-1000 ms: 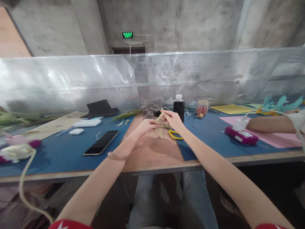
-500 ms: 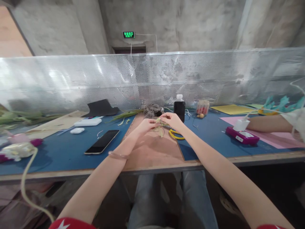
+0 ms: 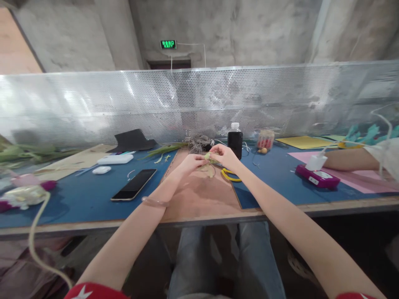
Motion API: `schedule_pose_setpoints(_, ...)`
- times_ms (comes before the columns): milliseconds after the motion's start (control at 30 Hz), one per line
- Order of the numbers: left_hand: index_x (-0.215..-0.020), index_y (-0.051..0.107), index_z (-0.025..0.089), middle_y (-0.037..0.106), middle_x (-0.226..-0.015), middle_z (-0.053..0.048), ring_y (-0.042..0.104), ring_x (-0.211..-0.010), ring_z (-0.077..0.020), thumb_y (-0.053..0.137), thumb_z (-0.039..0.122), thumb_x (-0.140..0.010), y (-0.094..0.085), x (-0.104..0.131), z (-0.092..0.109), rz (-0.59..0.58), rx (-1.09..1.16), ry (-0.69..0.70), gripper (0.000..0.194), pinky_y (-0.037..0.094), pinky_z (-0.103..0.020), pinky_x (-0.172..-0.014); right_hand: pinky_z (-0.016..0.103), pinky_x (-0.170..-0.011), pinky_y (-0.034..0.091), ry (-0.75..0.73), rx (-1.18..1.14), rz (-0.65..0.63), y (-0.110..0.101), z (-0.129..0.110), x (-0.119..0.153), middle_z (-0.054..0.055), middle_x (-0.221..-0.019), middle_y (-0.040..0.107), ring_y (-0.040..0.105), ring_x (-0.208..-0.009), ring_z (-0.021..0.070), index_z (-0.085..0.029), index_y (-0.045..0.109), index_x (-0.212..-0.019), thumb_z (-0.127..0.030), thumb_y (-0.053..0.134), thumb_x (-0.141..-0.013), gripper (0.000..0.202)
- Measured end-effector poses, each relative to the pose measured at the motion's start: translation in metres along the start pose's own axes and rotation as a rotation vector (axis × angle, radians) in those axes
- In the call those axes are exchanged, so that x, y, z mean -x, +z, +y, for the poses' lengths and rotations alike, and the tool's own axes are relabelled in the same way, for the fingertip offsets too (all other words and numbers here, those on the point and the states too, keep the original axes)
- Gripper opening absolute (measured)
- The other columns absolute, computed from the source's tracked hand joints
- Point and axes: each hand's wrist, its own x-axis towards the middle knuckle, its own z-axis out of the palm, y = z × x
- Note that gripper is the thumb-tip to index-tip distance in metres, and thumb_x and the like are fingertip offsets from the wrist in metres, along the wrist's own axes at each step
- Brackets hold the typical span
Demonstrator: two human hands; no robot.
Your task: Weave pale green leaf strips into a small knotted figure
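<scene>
Both my hands meet over the bare wooden strip of the table. My left hand (image 3: pixel 192 162) is closed, its fingertips pinching one side of a pale yellow-green leaf piece (image 3: pixel 207 156). From the right, my right hand (image 3: pixel 225 155) pinches the same piece between thumb and fingers. Its exact shape is partly hidden by the fingers. A loose pale strip (image 3: pixel 210 171) hangs or lies just below them; I cannot tell which. Yellow-handled scissors (image 3: pixel 230 175) lie beside my right wrist. Behind my hands sits a tangle of grey-brown string (image 3: pixel 199 143).
A dark bottle (image 3: pixel 235 141) with a white cap stands behind my right hand. To the left lie a phone (image 3: pixel 134 185), a white case (image 3: pixel 101 170) and green leaves (image 3: pixel 166 149). At right, a purple power strip (image 3: pixel 317 176) sits near another person's arm (image 3: pixel 352 160).
My fingers have shifted slightly around the leaf piece, and the pale strip below has moved a little. The other person's sleeve and the cable at right have moved a bit.
</scene>
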Motion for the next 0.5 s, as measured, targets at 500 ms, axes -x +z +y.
schedule_pose_setpoints(500, -0.091, 0.057, 0.011, 0.060, -0.084, -0.003, 0.058, -0.069, -0.0125, 0.051, 0.030, -0.084, -0.002, -0.002, -0.005, 0.057, 0.001, 0.003, 0.021, 0.050, -0.028, -0.060, 0.032, -0.070, 0.048, 0.002, 0.107, 0.005, 0.000, 0.010, -0.001, 0.002, -0.083, 0.061, 0.058, -0.075, 0.0127, -0.012, 0.059, -0.086, -0.029, 0.052, -0.084, 0.019)
